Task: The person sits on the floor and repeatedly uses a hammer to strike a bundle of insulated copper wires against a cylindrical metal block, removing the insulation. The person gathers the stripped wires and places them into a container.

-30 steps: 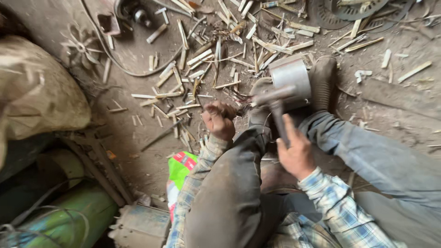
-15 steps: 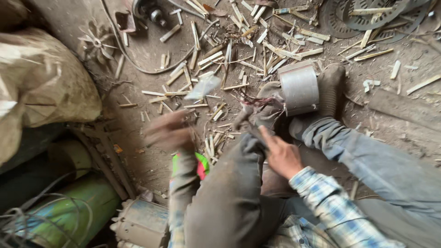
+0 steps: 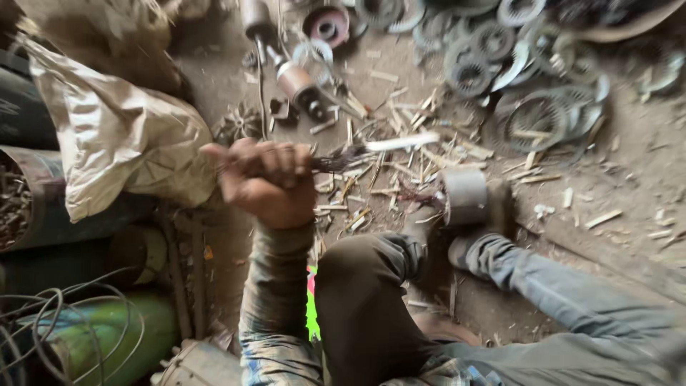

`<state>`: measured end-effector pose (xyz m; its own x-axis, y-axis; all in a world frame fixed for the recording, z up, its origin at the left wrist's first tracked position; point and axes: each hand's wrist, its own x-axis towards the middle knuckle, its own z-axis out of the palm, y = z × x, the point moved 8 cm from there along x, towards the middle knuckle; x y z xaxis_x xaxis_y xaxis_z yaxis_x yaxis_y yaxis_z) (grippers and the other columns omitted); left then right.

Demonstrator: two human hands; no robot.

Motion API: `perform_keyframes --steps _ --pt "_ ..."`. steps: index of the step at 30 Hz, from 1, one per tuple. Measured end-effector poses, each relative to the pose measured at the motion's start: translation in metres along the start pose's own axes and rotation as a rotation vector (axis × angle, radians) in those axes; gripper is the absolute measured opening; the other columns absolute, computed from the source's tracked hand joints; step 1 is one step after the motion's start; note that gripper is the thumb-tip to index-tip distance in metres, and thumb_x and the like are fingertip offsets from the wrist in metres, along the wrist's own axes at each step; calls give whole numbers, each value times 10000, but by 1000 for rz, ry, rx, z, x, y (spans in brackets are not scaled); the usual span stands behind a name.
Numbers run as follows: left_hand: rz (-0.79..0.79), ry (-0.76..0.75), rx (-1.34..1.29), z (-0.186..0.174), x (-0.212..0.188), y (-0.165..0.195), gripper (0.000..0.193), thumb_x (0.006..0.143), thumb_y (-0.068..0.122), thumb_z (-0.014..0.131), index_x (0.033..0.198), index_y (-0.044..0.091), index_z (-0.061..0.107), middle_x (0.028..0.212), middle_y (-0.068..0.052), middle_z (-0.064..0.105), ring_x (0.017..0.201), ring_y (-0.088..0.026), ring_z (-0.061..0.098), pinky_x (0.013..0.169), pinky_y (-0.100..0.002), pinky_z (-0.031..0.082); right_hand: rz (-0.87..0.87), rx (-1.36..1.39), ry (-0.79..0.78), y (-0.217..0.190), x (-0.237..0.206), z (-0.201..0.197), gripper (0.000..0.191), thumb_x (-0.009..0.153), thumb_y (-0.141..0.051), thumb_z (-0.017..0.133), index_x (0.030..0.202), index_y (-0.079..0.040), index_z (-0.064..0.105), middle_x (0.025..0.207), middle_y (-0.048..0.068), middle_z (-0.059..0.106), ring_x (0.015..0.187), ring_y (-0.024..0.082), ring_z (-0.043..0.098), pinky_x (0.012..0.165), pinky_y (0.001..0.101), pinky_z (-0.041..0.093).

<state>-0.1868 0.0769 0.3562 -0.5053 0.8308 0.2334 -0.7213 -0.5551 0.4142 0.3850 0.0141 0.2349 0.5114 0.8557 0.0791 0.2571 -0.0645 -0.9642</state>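
Metal cylinder (image 3: 465, 196): stood on the dirt floor (image 3: 629, 171) between the person's feet, just beside a dark shoe (image 3: 500, 207); a tuft of dark wire is seen at its left side.
Left hand (image 3: 266, 179): closed in a tight fist around a bundle of dark wire (image 3: 332, 161), raised well above the floor and to the left of the cylinder.
Pale strip (image 3: 400, 141): seen at the far end of the wire, motion-blurred; what it is cannot be told.
Right hand: not in view, so its state cannot be told.
Surroundings: wood splinters (image 3: 400, 171) are scattered across the floor, ring-shaped metal parts (image 3: 529, 107) are heaped at upper right, a pale sack (image 3: 114, 136) lies at left.
Risk, cylinder: it is judged that the cylinder may be tipped or dragged if the wire is pulled sideways, since it appears braced by the feet only.
Risk, hand: the palm may be cut by thin wire under a hard pull.
Risk, recoil: if the wire gives suddenly, the fist may be thrown back toward the sack.
Risk, debris: loose splinters may be flicked up.
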Motion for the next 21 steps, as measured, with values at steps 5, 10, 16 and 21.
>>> perform_keyframes --steps 5,10,16,21 --pt "-294 -109 -172 85 -42 -37 586 1103 587 338 673 190 352 541 34 246 503 -141 245 585 -325 322 8 -137 218 32 -38 -125 513 965 -77 651 1454 -10 510 1175 137 622 947 225 644 795 349 552" --pt "-356 -205 -178 144 -83 -48 562 1117 572 379 685 213 348 540 54 247 476 -121 267 562 -313 328 89 -148 287 89 -51 -197 452 986 -65 650 1420 -7 536 1254 141 602 1030 232 641 867 353 550" --pt "-387 -207 -168 192 -135 -39 548 1101 568 406 677 224 363 518 56 242 438 -115 288 540 -316 343 180 -225 182 153 -80 -215 380 1012 -52 648 1380 -5 568 1348 145 579 1131 240 638 953 359 548" --pt "-412 -201 -201 225 -170 -22 563 1083 593 406 669 212 379 510 47 245 441 -121 286 545 -319 344 101 -178 97 140 -76 -199 320 1034 -41 646 1347 -2 594 1426 149 559 1214 248 636 1025 364 547"
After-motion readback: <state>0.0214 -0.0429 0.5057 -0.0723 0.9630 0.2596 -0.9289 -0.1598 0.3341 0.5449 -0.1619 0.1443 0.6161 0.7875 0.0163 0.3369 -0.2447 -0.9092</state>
